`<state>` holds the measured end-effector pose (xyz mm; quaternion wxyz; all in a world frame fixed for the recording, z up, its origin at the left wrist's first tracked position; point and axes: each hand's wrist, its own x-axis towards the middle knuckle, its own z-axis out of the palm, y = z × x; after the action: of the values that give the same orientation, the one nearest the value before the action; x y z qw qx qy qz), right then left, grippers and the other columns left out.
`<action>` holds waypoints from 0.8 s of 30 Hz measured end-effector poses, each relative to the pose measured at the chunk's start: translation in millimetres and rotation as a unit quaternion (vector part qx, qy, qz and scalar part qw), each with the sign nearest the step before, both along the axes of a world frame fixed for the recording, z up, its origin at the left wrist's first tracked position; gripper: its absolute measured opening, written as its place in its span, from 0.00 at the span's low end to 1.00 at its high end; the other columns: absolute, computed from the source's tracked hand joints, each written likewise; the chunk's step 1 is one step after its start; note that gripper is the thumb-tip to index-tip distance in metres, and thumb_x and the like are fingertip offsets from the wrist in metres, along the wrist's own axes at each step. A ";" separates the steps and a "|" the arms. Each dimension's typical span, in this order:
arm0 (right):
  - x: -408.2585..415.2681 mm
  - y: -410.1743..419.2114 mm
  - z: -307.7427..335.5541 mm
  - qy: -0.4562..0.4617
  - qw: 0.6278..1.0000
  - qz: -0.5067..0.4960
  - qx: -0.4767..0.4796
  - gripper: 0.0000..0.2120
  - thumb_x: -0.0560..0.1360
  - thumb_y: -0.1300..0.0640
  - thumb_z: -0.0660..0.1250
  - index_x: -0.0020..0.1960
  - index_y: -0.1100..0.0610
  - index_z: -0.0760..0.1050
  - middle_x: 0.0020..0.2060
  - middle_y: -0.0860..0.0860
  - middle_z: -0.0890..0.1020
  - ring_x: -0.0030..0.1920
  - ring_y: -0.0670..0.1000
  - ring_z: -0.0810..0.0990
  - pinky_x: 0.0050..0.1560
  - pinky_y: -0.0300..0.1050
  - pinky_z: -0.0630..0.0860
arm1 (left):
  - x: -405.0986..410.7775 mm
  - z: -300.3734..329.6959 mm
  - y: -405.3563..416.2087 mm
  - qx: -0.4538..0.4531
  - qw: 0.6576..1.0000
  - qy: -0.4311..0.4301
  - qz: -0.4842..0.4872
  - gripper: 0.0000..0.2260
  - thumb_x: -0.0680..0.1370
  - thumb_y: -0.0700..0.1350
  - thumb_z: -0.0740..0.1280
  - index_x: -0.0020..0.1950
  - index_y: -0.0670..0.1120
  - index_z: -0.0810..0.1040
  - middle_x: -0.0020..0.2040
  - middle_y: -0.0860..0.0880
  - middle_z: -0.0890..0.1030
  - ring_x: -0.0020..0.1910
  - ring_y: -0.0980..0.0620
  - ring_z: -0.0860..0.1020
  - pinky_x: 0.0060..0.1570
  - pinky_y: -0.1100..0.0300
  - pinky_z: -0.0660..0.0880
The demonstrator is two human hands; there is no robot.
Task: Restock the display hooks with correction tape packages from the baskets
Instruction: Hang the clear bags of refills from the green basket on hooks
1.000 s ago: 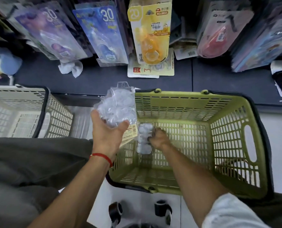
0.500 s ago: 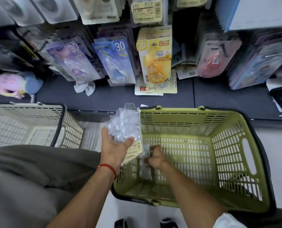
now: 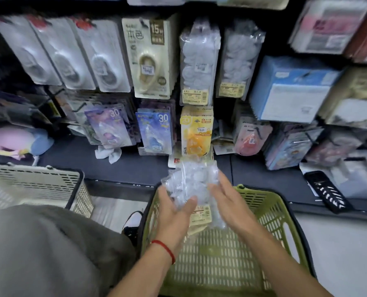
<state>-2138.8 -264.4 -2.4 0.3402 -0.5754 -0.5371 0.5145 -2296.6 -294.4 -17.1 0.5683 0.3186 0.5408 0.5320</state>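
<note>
Reads "15M" and "30" beyond fingers. Left hand grips clear packs, now lifted from green basket; right hand alongside, fingers straight.

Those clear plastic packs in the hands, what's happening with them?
A person is restocking a shop display. Both hands hold a bunch of clear packs above the green basket: the left hand grips them from below, and the right hand steadies the side. The same kind of clear packs already hang on hooks above. Nothing from this bunch is on a hook yet.
</note>
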 end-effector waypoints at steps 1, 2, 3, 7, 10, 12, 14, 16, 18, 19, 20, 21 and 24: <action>-1.4 1.6 14.7 -0.020 0.999 0.009 0.028 0.28 0.81 0.35 0.56 0.80 0.30 0.57 0.72 0.31 0.72 0.73 0.40 0.72 0.76 0.48 0.67 | 6.4 9.1 1.0 0.030 0.999 -0.011 -0.011 0.22 0.81 0.37 0.72 0.68 0.54 0.69 0.63 0.51 0.85 0.60 0.48 0.85 0.56 0.46 0.84; 0.0 3.8 28.9 -0.027 0.999 0.014 0.045 0.26 0.83 0.37 0.56 0.80 0.29 0.57 0.73 0.30 0.71 0.73 0.37 0.71 0.77 0.47 0.65 | 9.8 17.8 3.9 0.051 0.998 -0.022 -0.015 0.22 0.81 0.37 0.72 0.69 0.54 0.69 0.63 0.52 0.85 0.61 0.48 0.84 0.59 0.44 0.83; 4.1 7.5 43.2 -0.029 0.998 0.018 0.057 0.24 0.84 0.40 0.57 0.78 0.26 0.60 0.73 0.27 0.71 0.74 0.35 0.70 0.78 0.47 0.65 | 11.9 27.3 7.2 0.068 0.997 -0.038 -0.018 0.22 0.80 0.38 0.72 0.69 0.53 0.69 0.64 0.51 0.85 0.62 0.47 0.84 0.60 0.41 0.82; 27.7 28.2 96.8 -0.039 0.995 0.042 0.086 0.27 0.84 0.52 0.58 0.79 0.32 0.65 0.75 0.30 0.70 0.76 0.37 0.68 0.81 0.52 0.64 | 13.6 69.9 27.0 0.130 0.989 -0.043 -0.046 0.24 0.79 0.41 0.74 0.70 0.55 0.69 0.64 0.52 0.84 0.63 0.48 0.84 0.61 0.45 0.81; 43.8 43.8 119.6 -0.106 0.979 0.061 0.163 0.29 0.86 0.57 0.61 0.82 0.35 0.60 0.70 0.50 0.80 0.68 0.51 0.79 0.74 0.57 0.72 | 12.5 100.9 44.7 0.174 0.981 -0.029 -0.076 0.26 0.78 0.39 0.75 0.70 0.56 0.69 0.63 0.52 0.85 0.61 0.50 0.84 0.55 0.55 0.83; 51.8 53.2 133.7 -0.095 0.976 0.032 0.193 0.31 0.83 0.50 0.69 0.80 0.33 0.62 0.58 0.49 0.81 0.56 0.51 0.81 0.62 0.46 0.80 | 9.8 120.3 59.3 0.192 0.975 -0.013 -0.106 0.27 0.78 0.39 0.75 0.71 0.57 0.69 0.63 0.53 0.85 0.62 0.51 0.84 0.55 0.56 0.83; 56.2 61.2 146.3 -0.055 0.979 -0.026 0.195 0.29 0.75 0.44 0.77 0.73 0.36 0.71 0.50 0.47 0.82 0.48 0.48 0.82 0.50 0.42 0.80 | 7.7 139.8 75.8 0.206 0.970 0.016 -0.130 0.27 0.78 0.39 0.76 0.71 0.57 0.69 0.63 0.53 0.84 0.63 0.51 0.84 0.61 0.52 0.81; 55.9 71.2 152.7 -0.020 0.981 -0.062 0.185 0.21 0.72 0.39 0.79 0.61 0.43 0.80 0.47 0.47 0.87 0.48 0.48 0.86 0.45 0.45 0.82 | 6.3 158.4 94.1 0.219 0.965 0.052 -0.131 0.26 0.77 0.38 0.76 0.68 0.58 0.70 0.63 0.53 0.84 0.62 0.53 0.84 0.64 0.50 0.80; 51.2 81.9 156.5 0.029 0.981 -0.087 0.173 0.13 0.76 0.43 0.76 0.56 0.47 0.81 0.49 0.47 0.88 0.51 0.52 0.88 0.49 0.55 0.85 | 4.5 175.0 112.0 0.241 0.959 0.090 -0.117 0.26 0.77 0.39 0.76 0.68 0.58 0.70 0.63 0.54 0.84 0.62 0.55 0.83 0.66 0.50 0.79; 48.6 86.8 159.4 0.051 0.978 -0.102 0.175 0.10 0.78 0.46 0.74 0.56 0.48 0.79 0.50 0.47 0.88 0.52 0.52 0.88 0.53 0.59 0.85 | 3.4 181.6 120.1 0.254 0.954 0.120 -0.105 0.26 0.78 0.40 0.76 0.69 0.58 0.69 0.63 0.56 0.83 0.61 0.57 0.83 0.66 0.50 0.78; 46.5 91.9 162.9 0.064 0.974 -0.115 0.185 0.08 0.80 0.48 0.73 0.57 0.49 0.78 0.52 0.48 0.88 0.53 0.52 0.88 0.55 0.61 0.85 | 2.0 185.9 127.3 0.267 0.947 0.151 -0.091 0.27 0.78 0.42 0.76 0.71 0.58 0.68 0.63 0.58 0.82 0.61 0.60 0.82 0.67 0.51 0.78; 44.7 97.0 167.0 0.066 0.970 -0.125 0.198 0.06 0.82 0.49 0.71 0.56 0.49 0.77 0.52 0.48 0.88 0.53 0.51 0.88 0.56 0.62 0.84 | 0.5 187.6 132.6 0.277 0.943 0.171 -0.074 0.28 0.78 0.43 0.76 0.72 0.59 0.67 0.63 0.59 0.81 0.60 0.63 0.82 0.66 0.53 0.78; 43.5 110.2 179.4 0.039 0.961 -0.146 0.232 0.07 0.82 0.48 0.70 0.56 0.49 0.76 0.53 0.49 0.87 0.53 0.50 0.86 0.56 0.53 0.82 | 0.1 186.3 138.4 0.293 0.940 0.172 -0.029 0.30 0.79 0.44 0.75 0.65 0.75 0.65 0.60 0.69 0.79 0.57 0.71 0.79 0.60 0.61 0.76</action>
<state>-2095.3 -154.2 176.9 0.5568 -0.5325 -0.5381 0.3420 -2296.5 -155.9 169.3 0.3630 0.5737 0.4410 0.5871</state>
